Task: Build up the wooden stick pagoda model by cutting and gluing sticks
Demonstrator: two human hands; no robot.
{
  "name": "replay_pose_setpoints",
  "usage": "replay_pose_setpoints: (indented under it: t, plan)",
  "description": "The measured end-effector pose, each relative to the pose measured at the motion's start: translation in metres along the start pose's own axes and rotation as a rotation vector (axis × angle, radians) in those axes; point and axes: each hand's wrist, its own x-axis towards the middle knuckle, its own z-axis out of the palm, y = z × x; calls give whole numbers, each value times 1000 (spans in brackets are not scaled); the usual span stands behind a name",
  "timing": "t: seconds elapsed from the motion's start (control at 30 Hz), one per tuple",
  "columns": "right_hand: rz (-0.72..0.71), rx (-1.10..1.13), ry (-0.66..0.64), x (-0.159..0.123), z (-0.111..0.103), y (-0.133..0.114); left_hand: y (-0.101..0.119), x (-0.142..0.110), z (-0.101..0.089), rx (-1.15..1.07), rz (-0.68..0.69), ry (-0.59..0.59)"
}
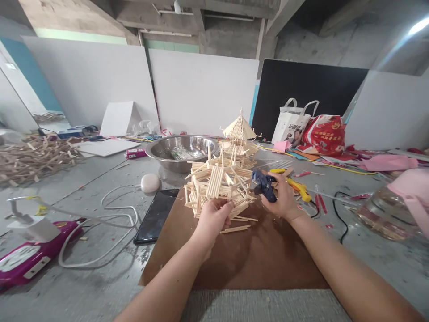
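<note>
A lattice model built of pale wooden sticks (214, 181) stands on a brown mat (234, 264). My left hand (216, 217) is closed at its lower front edge, thumb and fingers pinched on the sticks. In my right hand (283, 201), fingers wrapped around it, is a dark blue hand tool (266, 185) whose exact kind I cannot make out. It is held close to the model's right side. A few loose sticks (236, 229) lie on the mat below. Behind rises a pagoda-like stick tower (239, 129) with a pointed roof.
A steel basin (161, 150) is behind left. A black phone (156, 217), white cable (132, 223) and purple power strip (67, 230) lie left. Right are a yellow glue gun (301, 190) and a clear jar (378, 217). A stick heap (30, 158) is far left.
</note>
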Motion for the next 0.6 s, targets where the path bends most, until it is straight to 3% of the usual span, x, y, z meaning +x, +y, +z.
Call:
replay_pose_setpoints:
  t: [0.23,0.33,0.6]
  plan:
    - [301,306,-1,7,-6,-5,7,11,-15,289,5,82]
    - [386,389,22,11,-10,-6,13,15,-24,371,101,124]
    - [495,761,-75,18,-12,-5,59,17,-38,462,125,52]
